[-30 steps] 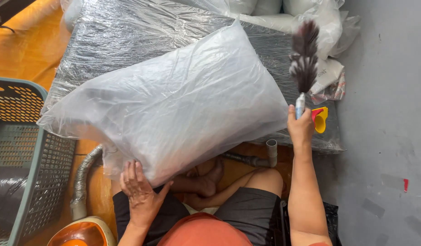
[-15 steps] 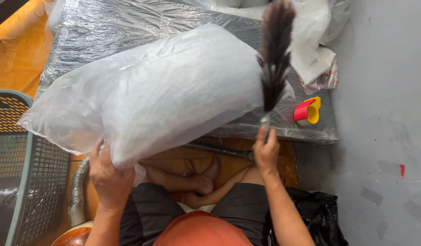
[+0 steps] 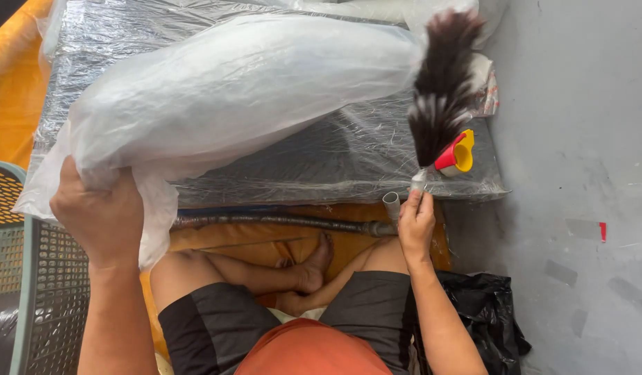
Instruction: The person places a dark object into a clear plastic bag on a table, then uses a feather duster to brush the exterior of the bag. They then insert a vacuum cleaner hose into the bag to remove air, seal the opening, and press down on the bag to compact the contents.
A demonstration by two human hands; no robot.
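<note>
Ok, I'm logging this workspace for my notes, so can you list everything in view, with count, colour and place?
Clear plastic bag stuffed with white filling: one, translucent white, lifted over the mat, its lower left end gripped.
Dark brown and white feather duster: one, upright at right, its tip against the bag.
Red and yellow plastic funnel: one, on the mat's right edge.
Plastic-wrapped grey mat: one, across the middle.
Grey corrugated hose: one, along the mat's near edge.
Green mesh plastic basket: one, lower left.
Black plastic bag: one, lower right.
Orange floor cloth: one, at left.
Grey concrete floor: right side.
Left hand: grips the bag.
Right hand: holds the duster's handle.
</note>
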